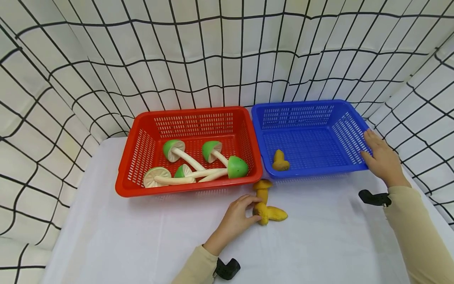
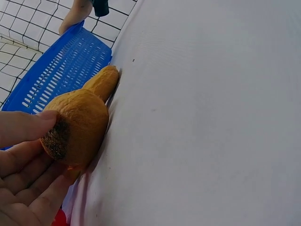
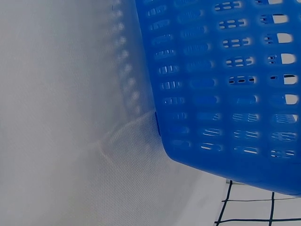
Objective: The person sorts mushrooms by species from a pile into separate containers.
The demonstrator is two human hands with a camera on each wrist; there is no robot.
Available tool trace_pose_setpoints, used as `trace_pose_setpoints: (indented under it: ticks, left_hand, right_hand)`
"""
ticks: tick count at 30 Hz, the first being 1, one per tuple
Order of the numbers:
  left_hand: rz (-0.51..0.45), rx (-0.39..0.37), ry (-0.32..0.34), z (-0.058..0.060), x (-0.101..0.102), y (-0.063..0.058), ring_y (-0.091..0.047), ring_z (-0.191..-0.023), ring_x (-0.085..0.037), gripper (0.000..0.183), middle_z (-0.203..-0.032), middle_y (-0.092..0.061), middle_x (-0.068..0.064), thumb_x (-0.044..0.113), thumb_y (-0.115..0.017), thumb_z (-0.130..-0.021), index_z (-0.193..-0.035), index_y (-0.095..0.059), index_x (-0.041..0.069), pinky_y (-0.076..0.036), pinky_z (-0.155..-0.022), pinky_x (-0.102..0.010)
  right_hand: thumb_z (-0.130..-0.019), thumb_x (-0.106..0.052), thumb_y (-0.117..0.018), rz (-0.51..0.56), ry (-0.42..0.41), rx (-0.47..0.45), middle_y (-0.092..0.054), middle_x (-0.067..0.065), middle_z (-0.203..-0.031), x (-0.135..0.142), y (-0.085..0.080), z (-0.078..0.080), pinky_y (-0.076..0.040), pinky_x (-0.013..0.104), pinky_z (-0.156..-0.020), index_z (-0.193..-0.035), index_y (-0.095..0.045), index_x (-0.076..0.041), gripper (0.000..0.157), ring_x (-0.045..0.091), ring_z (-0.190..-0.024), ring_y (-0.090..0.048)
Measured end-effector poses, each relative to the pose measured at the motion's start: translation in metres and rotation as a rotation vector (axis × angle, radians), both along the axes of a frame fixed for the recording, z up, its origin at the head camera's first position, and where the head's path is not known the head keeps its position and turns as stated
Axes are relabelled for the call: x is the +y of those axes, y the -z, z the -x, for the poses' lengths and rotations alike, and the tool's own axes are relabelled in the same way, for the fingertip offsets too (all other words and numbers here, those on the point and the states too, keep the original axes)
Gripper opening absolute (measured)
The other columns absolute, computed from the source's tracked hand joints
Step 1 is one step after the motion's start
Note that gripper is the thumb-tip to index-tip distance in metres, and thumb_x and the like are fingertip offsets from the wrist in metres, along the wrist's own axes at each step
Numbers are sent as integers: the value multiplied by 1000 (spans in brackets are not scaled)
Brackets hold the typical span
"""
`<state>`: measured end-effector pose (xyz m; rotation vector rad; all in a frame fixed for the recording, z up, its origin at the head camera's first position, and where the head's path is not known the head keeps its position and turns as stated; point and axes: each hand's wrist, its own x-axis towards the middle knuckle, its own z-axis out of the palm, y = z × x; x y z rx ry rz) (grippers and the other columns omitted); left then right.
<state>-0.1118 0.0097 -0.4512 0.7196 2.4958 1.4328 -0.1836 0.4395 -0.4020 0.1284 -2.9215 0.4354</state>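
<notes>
In the head view my left hand point(image 1: 238, 216) holds a yellow mushroom point(image 1: 276, 213) on the white table, thumb and fingers on either side of its thick end. The left wrist view shows the thumb against a dark rough patch on this mushroom point(image 2: 82, 125). Just behind it lies a second yellow mushroom point(image 1: 262, 191), its cap close to the red basket's front. At the right, my right hand point(image 1: 384, 157) rests on the rim of the blue basket point(image 1: 301, 173), fingers extended. The right wrist view has the basket's slotted wall point(image 3: 188, 136) but no hand.
Beside the blue basket stands a red basket point(image 1: 189, 191) holding several green-capped mushrooms point(image 1: 237, 167) with long pale stems. One small yellow mushroom point(image 1: 280, 161) lies in the blue basket's front left corner. White cloth walls with a black grid net point(image 1: 220, 55) enclose the table.
</notes>
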Motion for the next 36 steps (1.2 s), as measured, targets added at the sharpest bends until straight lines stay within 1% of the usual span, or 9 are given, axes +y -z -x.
trace_pose_setpoints:
  ticks: [5, 10, 14, 21, 27, 30, 33, 36]
  left_hand:
    - [20, 26, -29, -3, 2, 0, -60, -100, -24, 38, -110, -63, -9, 1, -76, -76, -113, -64, 0, -50, -86, -30]
    - [41, 51, -23, -4, 3, 0, -59, -101, -21, 37, -109, -63, -7, 2, -77, -75, -110, -65, 2, -49, -87, -28]
    - [55, 68, -12, -4, 4, -1, -59, -97, -20, 36, -106, -63, -6, 2, -78, -74, -108, -65, 3, -49, -84, -27]
    - [68, 60, -5, -4, 4, -2, -57, -90, -19, 35, -104, -62, -5, 3, -78, -75, -108, -65, 3, -49, -79, -25]
    - [38, 84, -25, -5, 6, 2, -58, -97, -18, 34, -103, -62, -3, 4, -80, -73, -103, -65, 4, -48, -85, -28]
    - [30, 92, -25, -4, 6, 2, -58, -96, -18, 34, -101, -62, -3, 4, -81, -72, -101, -64, 4, -49, -85, -28]
    - [28, 83, -19, -4, 7, 1, -57, -94, -18, 33, -100, -61, -3, 4, -81, -72, -100, -63, 4, -49, -84, -27]
    - [26, 69, -12, -4, 7, 1, -57, -93, -18, 34, -100, -60, -4, 4, -81, -72, -99, -62, 4, -50, -83, -27]
  right_hand:
    - [-96, -21, -39, -2, -14, 9, -16, 25, -151, 0, -1, 0, -13, 53, -112, -146, -18, 8, 61, 36, -141, -12]
    - [-100, -28, -28, 1, -20, -6, -15, 25, -152, 0, -1, 1, -8, 49, -114, -146, -15, 7, 59, 35, -142, -10]
    - [-101, -28, -23, 13, -25, -2, -15, 24, -152, -1, -2, 2, -5, 43, -115, -145, -16, 8, 58, 33, -142, -9]
    - [-100, -22, -25, 6, -16, 3, -17, 25, -151, -1, -3, 1, -7, 44, -115, -144, -19, 9, 55, 34, -142, -10]
    - [-100, -21, -24, 4, -11, -2, -17, 25, -151, -1, -2, 2, -8, 46, -115, -145, -18, 9, 54, 35, -142, -10]
    - [-100, -22, -24, 8, -2, -5, -16, 25, -151, -1, -2, 3, -9, 48, -114, -145, -18, 8, 55, 34, -142, -10]
    - [-99, -22, -25, 6, 7, -9, -17, 25, -151, -1, -1, 3, -10, 49, -114, -145, -18, 8, 55, 34, -142, -10]
    - [-99, -21, -25, 8, 5, -7, -17, 25, -151, 0, -1, 3, -9, 49, -114, -145, -19, 8, 55, 34, -142, -10]
